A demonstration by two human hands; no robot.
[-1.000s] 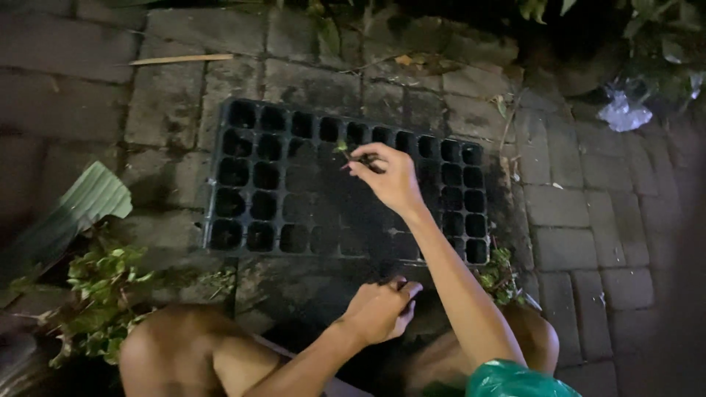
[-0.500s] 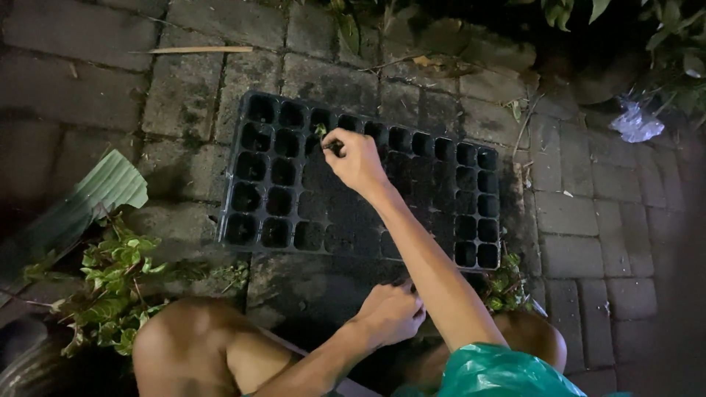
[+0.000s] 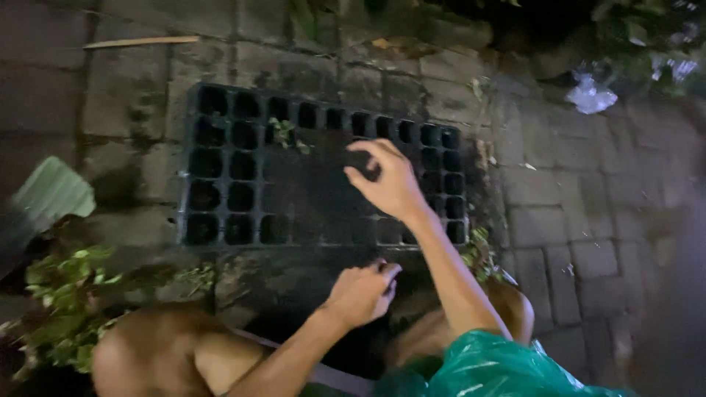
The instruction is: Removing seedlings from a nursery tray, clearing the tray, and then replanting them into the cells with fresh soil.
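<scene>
A black plastic seedling tray (image 3: 220,184) with many square cells lies on the brick paving. A small green cutting (image 3: 287,134) stands in a cell near the tray's far edge. My right hand (image 3: 386,180) hovers over the middle of the tray, fingers loosely curled and apart, nothing visible in them. My left hand (image 3: 360,292) is closed near the tray's front edge, thumb and fingers pinched together; whether it holds a stem I cannot tell.
A pile of leafy green cuttings (image 3: 62,309) lies at the left by my knee (image 3: 158,345). More greenery (image 3: 482,257) sits by the tray's near right corner. A crumpled plastic bag (image 3: 588,92) lies at the back right. A green plastic bag (image 3: 489,367) is at the bottom.
My right hand set the small cutting into a cell at the tray's far edge, let go and drew back to the right. The left hand stayed near the front edge.
</scene>
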